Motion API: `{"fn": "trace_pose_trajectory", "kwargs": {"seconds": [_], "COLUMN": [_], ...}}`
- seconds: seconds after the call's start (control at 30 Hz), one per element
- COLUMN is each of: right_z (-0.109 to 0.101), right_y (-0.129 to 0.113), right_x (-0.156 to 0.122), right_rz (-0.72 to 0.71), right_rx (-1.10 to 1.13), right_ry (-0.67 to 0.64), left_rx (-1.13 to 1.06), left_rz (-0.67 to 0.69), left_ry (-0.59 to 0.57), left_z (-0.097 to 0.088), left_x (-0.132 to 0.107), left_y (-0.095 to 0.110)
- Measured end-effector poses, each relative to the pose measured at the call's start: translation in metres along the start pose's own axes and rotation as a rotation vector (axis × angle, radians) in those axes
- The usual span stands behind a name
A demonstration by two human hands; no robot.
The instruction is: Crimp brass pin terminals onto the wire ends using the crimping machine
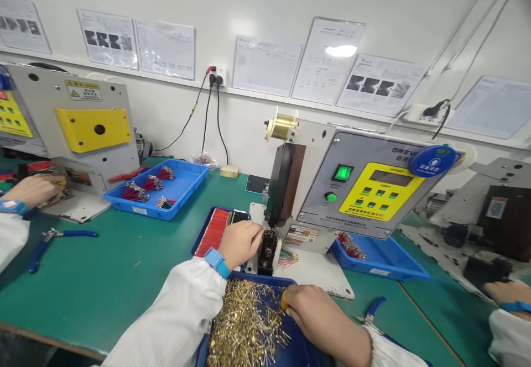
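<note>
My left hand (243,242) is closed in a pinch at the working head (269,248) of the grey machine. Whatever lies between its fingertips is too small or hidden to make out. My right hand (311,309) is curled over the right rim of a blue tray (301,345) heaped with loose gold metal pins (244,323). A yellow patch (284,300) shows at its fingertips; whether it is a finger cover or a held thing I cannot tell. Behind my left wrist lies a tray with red wires (213,231) and black pieces (239,217).
Blue trays with bundled wires stand left (178,206) and right (398,267). Blue-handled cutters (52,234) and another pair (373,309) lie on the green table (124,278). Co-workers' hands appear at left (35,190) and right (508,292). The machine's control panel (365,184) overhangs the bench.
</note>
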State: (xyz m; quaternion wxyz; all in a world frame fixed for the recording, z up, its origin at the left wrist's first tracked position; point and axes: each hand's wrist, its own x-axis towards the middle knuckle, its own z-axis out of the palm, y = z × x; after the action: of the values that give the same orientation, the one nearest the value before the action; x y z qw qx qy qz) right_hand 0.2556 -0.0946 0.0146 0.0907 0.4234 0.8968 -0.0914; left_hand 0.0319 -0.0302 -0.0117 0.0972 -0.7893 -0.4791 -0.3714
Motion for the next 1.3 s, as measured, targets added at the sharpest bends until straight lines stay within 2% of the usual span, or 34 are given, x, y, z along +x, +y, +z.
{"fn": "trace_pose_trajectory", "kwargs": {"seconds": [0.1,0.23,0.4,0.53,0.67,0.73,0.9,0.97,1.17,1.3], "right_z": [-0.004,-0.004,0.000,-0.002,-0.001,-0.001,-0.008,-0.007,0.000,-0.017], "right_y": [-0.010,-0.023,-0.030,-0.047,-0.073,-0.078,-0.067,-0.061,-0.053,-0.035], "right_x": [-0.005,-0.013,-0.011,-0.008,-0.003,-0.001,-0.006,-0.009,-0.011,-0.012], "right_rz": [-0.040,-0.108,-0.006,-0.036,-0.118,-0.099,0.080,0.072,-0.031,0.067], "right_rx": [0.037,0.033,-0.106,-0.080,-0.122,-0.149,-0.151,-0.135,-0.120,-0.117], "right_ry": [0.031,-0.043,-0.024,-0.006,-0.135,-0.183,-0.118,-0.096,-0.176,-0.042], "left_rx": [0.000,0.004,0.010,0.009,-0.005,-0.012,-0.020,-0.018,-0.009,-0.020], "left_rz": [-0.011,-0.022,-0.036,-0.025,-0.023,-0.027,-0.019,-0.022,-0.042,-0.055], "left_ry": [-0.013,-0.026,-0.040,-0.035,-0.033,-0.031,-0.027,-0.031,-0.051,-0.076], "left_z": [0.000,0.000,0.000,0.000,0.000,-0.001,0.000,0.001,0.001,0.000], "left_x": [-0.001,-0.001,-0.001,-0.002,-0.001,-0.002,-0.002,-0.002,-0.002,-0.002], "left_y": [-0.001,-0.003,-0.004,-0.003,-0.003,-0.002,-0.002,-0.003,-0.004,-0.004]}}
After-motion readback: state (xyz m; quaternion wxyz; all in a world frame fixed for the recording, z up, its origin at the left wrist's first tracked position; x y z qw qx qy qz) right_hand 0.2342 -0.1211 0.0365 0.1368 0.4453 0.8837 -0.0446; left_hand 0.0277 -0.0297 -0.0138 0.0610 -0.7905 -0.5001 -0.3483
